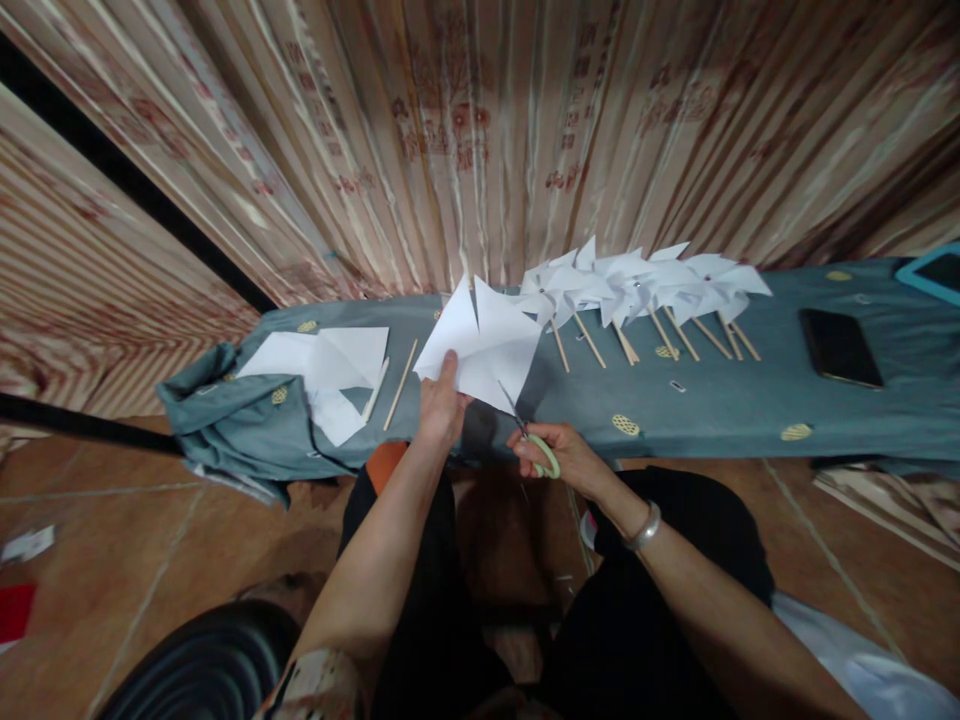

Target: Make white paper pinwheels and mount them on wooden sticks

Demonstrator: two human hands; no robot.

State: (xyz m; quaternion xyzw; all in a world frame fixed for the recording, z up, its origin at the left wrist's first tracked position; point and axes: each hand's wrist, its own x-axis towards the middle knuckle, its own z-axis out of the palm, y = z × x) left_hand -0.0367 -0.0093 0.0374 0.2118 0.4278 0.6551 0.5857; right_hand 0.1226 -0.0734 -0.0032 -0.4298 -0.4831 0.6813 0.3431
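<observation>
Over there, the left fingers pinch the white paper, seemingly steadying it for the scissors gripped by the right fingers just beside.

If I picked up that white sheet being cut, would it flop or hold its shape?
It would probably hold its shape fairly well: the white sheet spreads nearly flat from the left hand. Its two far corners may bend separately, since they are cut apart. It looks thin, so it's likely light.
</observation>
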